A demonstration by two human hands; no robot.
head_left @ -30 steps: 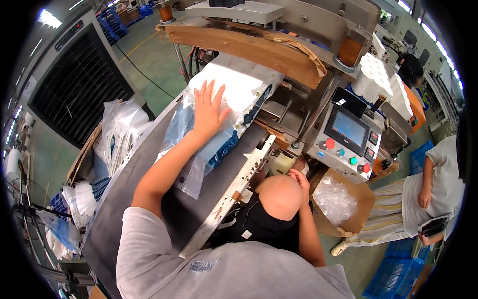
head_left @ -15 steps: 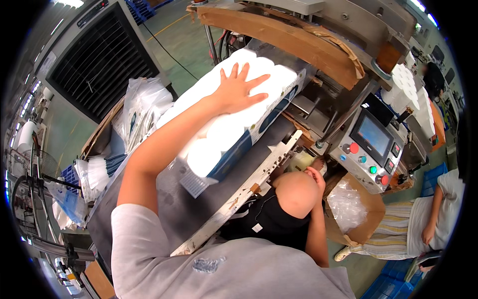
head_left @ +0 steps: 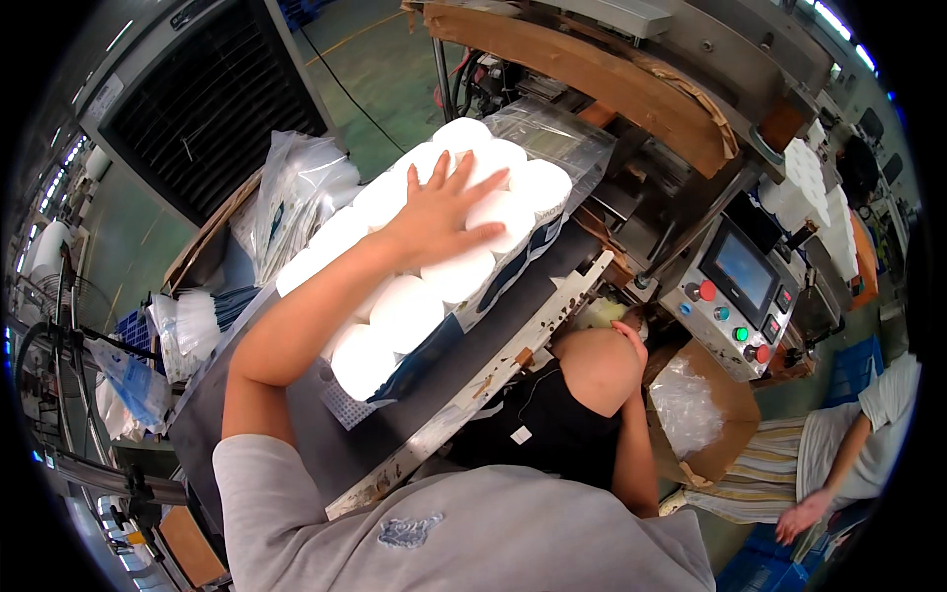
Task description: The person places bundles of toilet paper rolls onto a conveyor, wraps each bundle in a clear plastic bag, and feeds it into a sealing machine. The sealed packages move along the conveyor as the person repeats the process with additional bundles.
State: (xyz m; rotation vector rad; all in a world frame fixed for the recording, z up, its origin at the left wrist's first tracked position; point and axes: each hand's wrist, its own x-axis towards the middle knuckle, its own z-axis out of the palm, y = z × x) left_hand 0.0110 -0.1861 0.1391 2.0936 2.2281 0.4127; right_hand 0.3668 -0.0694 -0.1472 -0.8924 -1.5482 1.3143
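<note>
A pack of white paper rolls [head_left: 404, 311] in a printed clear plastic bag lies on the dark conveyor belt [head_left: 395, 419], several rolls showing. My left hand [head_left: 439, 215] rests on top of it, palm down with fingers spread. Loose clear film of the bag [head_left: 557, 138] sticks out past the pack's far end, near the machine. A flap of the bag [head_left: 345, 407] hangs at the near end. My right hand [head_left: 636, 343] lies against my bent knee [head_left: 597, 365], its fingers stretched along the side and holding nothing visible.
At right stands a control panel [head_left: 725, 306] with a screen and buttons, above a cardboard box [head_left: 725, 434] of clear film. Plastic bags [head_left: 296, 202] pile up left of the belt. A machine with a cardboard-covered edge [head_left: 582, 84] stands ahead. Another person [head_left: 838, 444] is at right.
The pack has slid toward me and to the left under my left hand, baring loose film at its far end. My right hand stays at my knee. The other person's arm has moved outward.
</note>
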